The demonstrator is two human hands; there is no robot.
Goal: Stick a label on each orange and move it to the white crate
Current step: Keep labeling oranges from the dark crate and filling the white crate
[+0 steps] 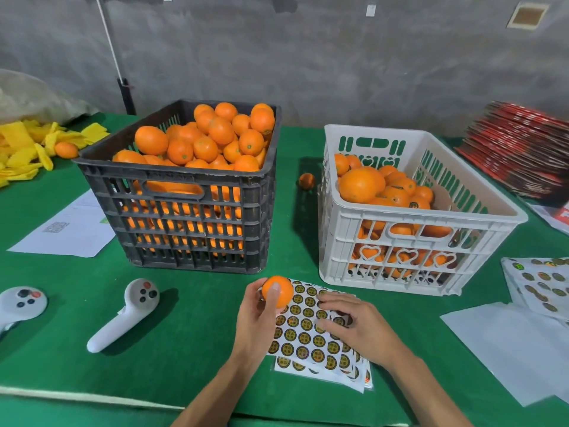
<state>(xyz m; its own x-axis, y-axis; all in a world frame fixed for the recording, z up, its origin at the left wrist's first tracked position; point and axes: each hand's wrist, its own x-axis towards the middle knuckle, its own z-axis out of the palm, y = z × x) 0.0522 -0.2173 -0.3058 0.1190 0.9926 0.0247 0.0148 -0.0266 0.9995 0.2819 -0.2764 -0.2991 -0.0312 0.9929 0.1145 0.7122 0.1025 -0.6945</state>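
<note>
Green felt covers the table (pixel 191 349), and near its front edge we hold one orange (pixel 277 291) in our left hand (pixel 257 315), fingers and thumb curled round it, just above the far left corner of the sticker sheet (pixel 311 331). Our right hand (pixel 354 325) lies on that sheet with its fingers bent down onto the round labels; whether it has a label pinched yet we cannot tell. The orange shows no label on the side facing us, so we judge this piece is mid-step: picked up, not yet stickered. The black crate (pixel 184 217), toward the back left, is heaped above its rim with unlabelled fruit, while the white crate (pixel 409 248), toward the back right, is roughly half full, some of its oranges showing dark labels. So a fair share is done, yet the larger part is left. One stray orange (pixel 306 180) sits on the felt between the two crates, and another (pixel 66 150) lies by the yellow wrappers (pixel 27 149) near the left edge.
</note>
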